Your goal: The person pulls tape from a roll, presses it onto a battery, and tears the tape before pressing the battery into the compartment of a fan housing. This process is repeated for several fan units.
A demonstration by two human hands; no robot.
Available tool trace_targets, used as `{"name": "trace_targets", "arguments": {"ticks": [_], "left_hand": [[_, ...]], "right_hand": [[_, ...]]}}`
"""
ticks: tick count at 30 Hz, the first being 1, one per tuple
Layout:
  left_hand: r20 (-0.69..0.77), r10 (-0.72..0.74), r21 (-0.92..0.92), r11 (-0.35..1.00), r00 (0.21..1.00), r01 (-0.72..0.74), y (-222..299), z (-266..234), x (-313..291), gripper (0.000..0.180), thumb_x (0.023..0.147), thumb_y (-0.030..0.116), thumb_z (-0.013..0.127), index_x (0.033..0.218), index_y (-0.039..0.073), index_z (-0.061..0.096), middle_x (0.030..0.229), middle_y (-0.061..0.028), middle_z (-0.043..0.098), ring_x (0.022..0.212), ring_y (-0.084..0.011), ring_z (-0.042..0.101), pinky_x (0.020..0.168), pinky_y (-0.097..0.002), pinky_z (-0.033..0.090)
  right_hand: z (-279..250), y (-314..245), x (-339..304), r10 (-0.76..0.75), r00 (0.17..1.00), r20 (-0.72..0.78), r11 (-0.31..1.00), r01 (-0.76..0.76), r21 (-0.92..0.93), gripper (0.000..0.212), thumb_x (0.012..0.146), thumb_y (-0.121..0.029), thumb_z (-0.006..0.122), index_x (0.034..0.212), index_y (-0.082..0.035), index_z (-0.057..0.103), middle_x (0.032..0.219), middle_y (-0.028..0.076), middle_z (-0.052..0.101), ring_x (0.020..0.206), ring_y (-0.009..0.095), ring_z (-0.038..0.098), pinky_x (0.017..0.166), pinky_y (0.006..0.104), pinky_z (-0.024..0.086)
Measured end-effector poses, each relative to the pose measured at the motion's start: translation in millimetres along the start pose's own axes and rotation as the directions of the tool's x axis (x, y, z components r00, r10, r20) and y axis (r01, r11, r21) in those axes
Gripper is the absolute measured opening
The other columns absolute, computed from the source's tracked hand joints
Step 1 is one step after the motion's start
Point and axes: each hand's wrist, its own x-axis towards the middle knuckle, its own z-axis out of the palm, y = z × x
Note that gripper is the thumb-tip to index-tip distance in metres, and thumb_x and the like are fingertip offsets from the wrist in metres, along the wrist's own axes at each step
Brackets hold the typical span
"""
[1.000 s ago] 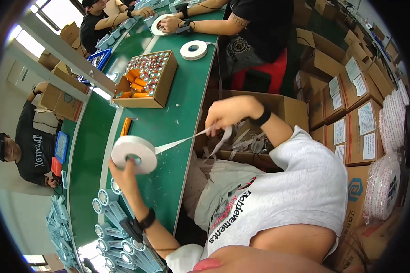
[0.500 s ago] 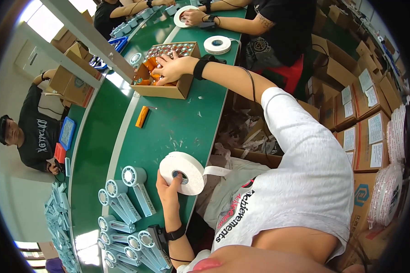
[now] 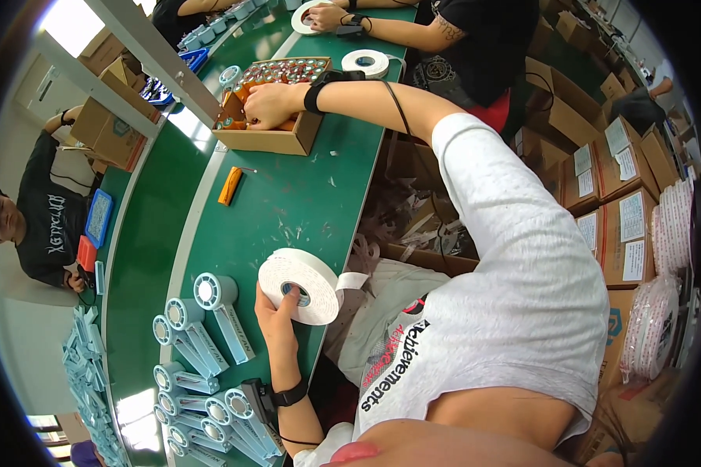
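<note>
My left hand (image 3: 275, 328) grips a thick roll of white tape (image 3: 308, 268) by its rim, the thumb in the core. A loose tape end (image 3: 353, 282) sticks out toward my body. My right hand (image 3: 274, 105) is inside an open cardboard box (image 3: 261, 142), fingers curled down among orange batteries (image 3: 288, 70). Whether the fingertips hold one is hidden. A single orange battery with a short wire (image 3: 228, 187) lies on the green table between the box and the roll. Several light-blue handheld fans (image 3: 232, 331) lie in a group left of my left hand.
Another white tape roll (image 3: 366, 62) lies beyond the box, near a co-worker's arm (image 3: 401, 33). A pale metal post (image 3: 163, 62) rises beside the box. Across the table are a person (image 3: 43, 210), a blue tray (image 3: 98, 218) and piled light-blue parts (image 3: 86, 373). Cartons (image 3: 623, 226) stand at right.
My right hand was spread over the batteries; its fingers are now curled lower into the box. My left hand still holds the tape roll. The whole view has shifted slightly.
</note>
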Motion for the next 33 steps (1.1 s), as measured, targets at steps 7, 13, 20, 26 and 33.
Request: {"name": "trace_targets", "arguments": {"ticks": [7, 13, 20, 26, 33], "left_hand": [[0.029, 0.021, 0.018, 1.0, 0.999, -0.021, 0, 1, 9, 0.045, 0.077, 0.001, 0.058, 0.12, -0.002, 0.046, 0.107, -0.007, 0.057, 0.099, -0.0154, 0.053, 0.088, -0.0278, 0.039], [0.017, 0.027, 0.031, 0.999, 0.999, -0.028, -3, 2, 5, 0.045, 0.077, 0.001, 0.057, 0.121, -0.002, 0.046, 0.106, -0.0066, 0.057, 0.098, -0.015, 0.053, 0.088, -0.0276, 0.039], [0.033, 0.019, 0.009, 1.0, 0.999, -0.019, 0, -2, 0, 0.045, 0.077, 0.0, 0.057, 0.12, -0.002, 0.046, 0.105, -0.0065, 0.057, 0.098, -0.0149, 0.054, 0.087, -0.0275, 0.039], [0.05, 0.027, 0.003, 1.0, 0.998, -0.027, 1, 0, 2, 0.045, 0.077, 0.0, 0.057, 0.12, -0.001, 0.046, 0.105, -0.0065, 0.057, 0.097, -0.0149, 0.054, 0.086, -0.0275, 0.04], [0.018, 0.02, -0.01, 1.0, 1.0, -0.02, 2, -4, 2, 0.037, 0.075, 0.002, 0.062, 0.11, 0.0, 0.051, 0.097, -0.0042, 0.059, 0.089, -0.0117, 0.054, 0.081, -0.0253, 0.041]], "right_hand": [[-25, 14, -10, 0.211, 0.752, -0.624, 0.965, -0.059, 0.255, 0.034, 0.081, -0.023, 0.052, 0.055, -0.001, 0.054, 0.056, 0.014, 0.053, 0.054, 0.03, 0.055, 0.056, 0.0369, 0.043], [-105, -5, 11, 0.043, 0.558, -0.829, 0.982, 0.128, 0.137, 0.037, 0.082, -0.025, 0.056, 0.054, 0.0, 0.051, 0.05, 0.015, 0.047, 0.043, 0.026, 0.048, 0.045, 0.0334, 0.038], [-84, -95, 28, 0.176, 0.884, -0.434, 0.878, 0.058, 0.475, 0.038, 0.081, -0.033, 0.056, 0.061, -0.002, 0.063, 0.052, 0.011, 0.056, 0.048, 0.027, 0.055, 0.05, 0.0342, 0.045], [-57, -39, 22, -0.091, 0.935, -0.343, 0.772, 0.284, 0.569, 0.031, 0.072, -0.016, 0.062, 0.1, -0.002, 0.061, 0.098, 0.013, 0.062, 0.089, 0.024, 0.06, 0.077, 0.031, 0.048], [-40, -10, -33, 0.101, 0.972, 0.212, 0.991, -0.081, -0.103, 0.075, 0.063, -0.019, 0.068, 0.133, -0.021, 0.039, 0.131, 0.012, 0.044, 0.125, 0.033, 0.035, 0.102, 0.0521, 0.028]]}}
